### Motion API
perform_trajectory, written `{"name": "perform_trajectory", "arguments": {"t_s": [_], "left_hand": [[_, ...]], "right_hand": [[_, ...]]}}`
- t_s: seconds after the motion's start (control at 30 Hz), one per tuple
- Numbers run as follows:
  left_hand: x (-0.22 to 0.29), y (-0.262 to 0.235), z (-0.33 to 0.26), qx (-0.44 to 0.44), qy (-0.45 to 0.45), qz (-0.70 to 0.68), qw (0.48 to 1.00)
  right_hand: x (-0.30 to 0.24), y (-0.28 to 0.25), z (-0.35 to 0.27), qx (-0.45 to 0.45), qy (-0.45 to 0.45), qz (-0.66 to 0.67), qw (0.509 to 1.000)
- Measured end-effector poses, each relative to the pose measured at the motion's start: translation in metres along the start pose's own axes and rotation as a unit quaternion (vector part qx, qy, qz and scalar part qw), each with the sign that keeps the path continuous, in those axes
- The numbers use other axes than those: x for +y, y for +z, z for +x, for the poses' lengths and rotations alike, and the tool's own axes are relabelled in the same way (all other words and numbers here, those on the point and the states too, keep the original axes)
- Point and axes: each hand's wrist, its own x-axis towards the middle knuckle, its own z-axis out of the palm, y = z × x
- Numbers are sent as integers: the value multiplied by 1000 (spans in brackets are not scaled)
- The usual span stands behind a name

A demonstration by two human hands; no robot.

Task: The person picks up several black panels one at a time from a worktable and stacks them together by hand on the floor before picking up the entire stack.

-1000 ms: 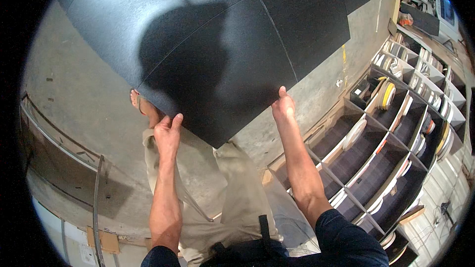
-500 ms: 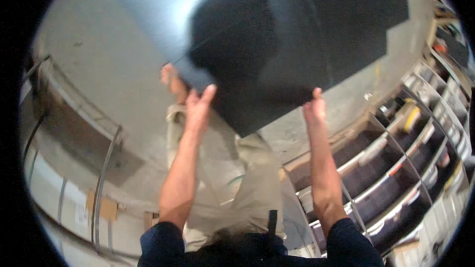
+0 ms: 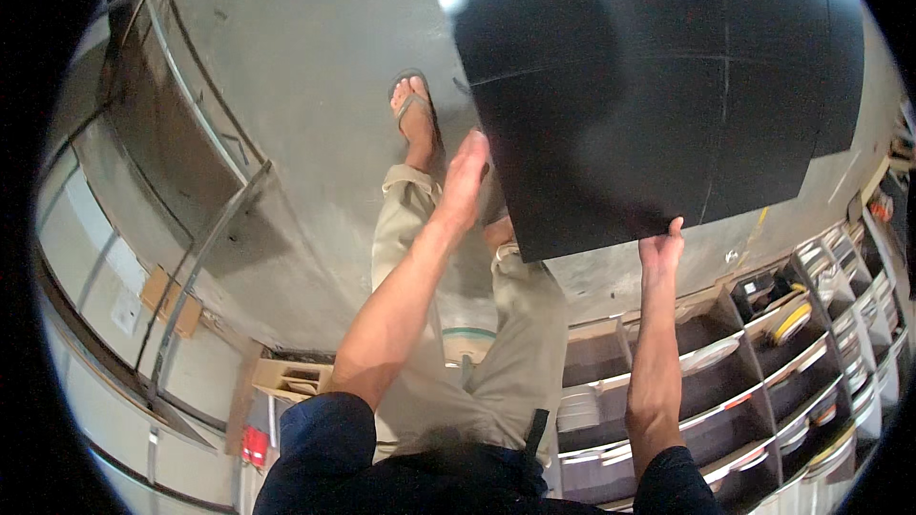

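Observation:
A large black sheet with a glossy face and faint pale crease lines spreads across the upper right. My left hand is at its left edge, fingers close together and partly hidden; it appears to grip that edge. At the near edge my right hand holds the sheet, thumb on top and the other fingers out of sight beneath. Another black layer shows past the right side of the sheet, slightly offset. A dark head-shaped shadow or reflection lies on the sheet's surface.
Concrete floor lies to the left, where my sandalled foot stands. A metal frame is at far left. Divided shelves with rolls and coils of material fill the lower right. A small wooden box is behind my left arm.
The black sheet has moved right in the view, and both hands with it. More floor, my left foot and the lower shelves now show. The sheet's near corner has also moved right.

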Motion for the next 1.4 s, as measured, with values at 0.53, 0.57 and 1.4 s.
{"name": "perform_trajectory", "arguments": {"t_s": [0.53, 0.57, 1.4], "left_hand": [[-22, -27, 135, 9, -96, -184, 978], [-22, -33, 132, 32, -74, -164, 983], [40, 153, 30, -59, 461, 673, 576]], "right_hand": [[15, 34, -6, 110, -6, -74, 991], [14, 33, -9, 112, 4, -75, 991], [-5, 12, -8, 35, 7, 15, 999]]}}
